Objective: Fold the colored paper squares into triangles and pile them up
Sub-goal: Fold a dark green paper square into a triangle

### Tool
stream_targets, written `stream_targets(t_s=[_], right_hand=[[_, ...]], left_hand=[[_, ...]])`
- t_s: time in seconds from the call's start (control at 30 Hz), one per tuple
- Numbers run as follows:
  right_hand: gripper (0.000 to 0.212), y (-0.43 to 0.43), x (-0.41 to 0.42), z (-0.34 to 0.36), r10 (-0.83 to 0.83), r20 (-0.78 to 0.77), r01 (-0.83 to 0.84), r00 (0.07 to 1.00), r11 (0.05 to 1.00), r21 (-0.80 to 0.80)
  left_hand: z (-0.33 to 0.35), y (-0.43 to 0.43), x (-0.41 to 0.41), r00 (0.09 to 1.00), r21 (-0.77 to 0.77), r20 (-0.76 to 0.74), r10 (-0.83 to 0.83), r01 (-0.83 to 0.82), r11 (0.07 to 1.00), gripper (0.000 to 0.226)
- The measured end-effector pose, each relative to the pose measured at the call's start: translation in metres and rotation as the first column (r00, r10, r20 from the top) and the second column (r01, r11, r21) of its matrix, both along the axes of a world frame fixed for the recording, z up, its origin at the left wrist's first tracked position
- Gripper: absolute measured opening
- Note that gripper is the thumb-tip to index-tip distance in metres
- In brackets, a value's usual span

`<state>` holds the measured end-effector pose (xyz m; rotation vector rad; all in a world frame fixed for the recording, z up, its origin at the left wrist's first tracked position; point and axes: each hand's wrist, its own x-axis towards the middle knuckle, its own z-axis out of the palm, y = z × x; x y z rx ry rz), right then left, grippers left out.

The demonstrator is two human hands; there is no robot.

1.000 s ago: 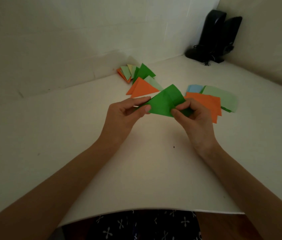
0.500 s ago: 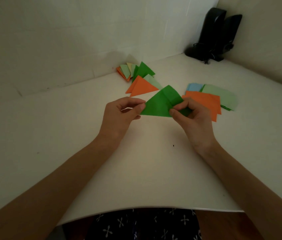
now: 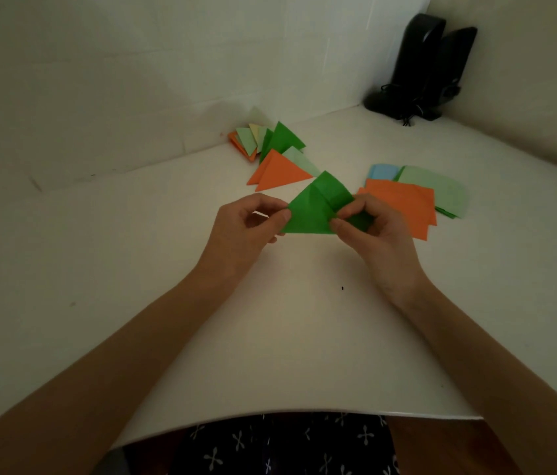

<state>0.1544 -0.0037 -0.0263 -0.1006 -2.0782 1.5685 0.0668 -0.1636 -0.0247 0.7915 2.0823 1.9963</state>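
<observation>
A dark green paper (image 3: pixel 314 209), folded into a triangle shape, is held just above the white table (image 3: pixel 167 303) at its middle. My left hand (image 3: pixel 246 231) pinches its left corner between thumb and forefinger. My right hand (image 3: pixel 376 234) pinches its right corner, with the fingers curled round the paper. Behind them lies a loose pile of folded triangles (image 3: pixel 277 156) in orange, dark green, light green and yellow. To the right lies a stack of unfolded squares (image 3: pixel 407 197): orange on top, light green and blue beneath.
Two black speakers (image 3: pixel 424 66) with a cable stand in the far right corner against the white walls. The table's front edge (image 3: pixel 304 414) curves close to my body. A small dark speck (image 3: pixel 342 288) marks the table between my forearms.
The green paper has been flattened further into a triangle, its lower edge now more level. Both hands keep their pinch on its two corners and have barely shifted.
</observation>
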Motion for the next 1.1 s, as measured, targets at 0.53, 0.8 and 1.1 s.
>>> stream_targets(t_s=[0.53, 0.8, 1.1], right_hand=[[0.026, 0.009, 0.001, 0.011, 0.133, 0.195, -0.071, 0.972, 0.953, -0.294], [0.008, 0.008, -0.001, 0.007, 0.108, 0.167, -0.051, 0.98, 0.949, -0.312], [0.011, 0.007, -0.005, 0.003, 0.105, 0.052, -0.077, 0.993, 0.919, -0.386]], left_hand=[[-0.002, 0.0, -0.002, 0.972, -0.124, 0.03, -0.234, 0.236, 0.964, 0.024], [-0.005, 0.003, -0.004, 0.986, -0.045, -0.062, -0.154, 0.151, 0.988, 0.024], [-0.007, 0.001, -0.005, 0.98, 0.087, -0.094, -0.175, 0.183, 0.979, 0.034]])
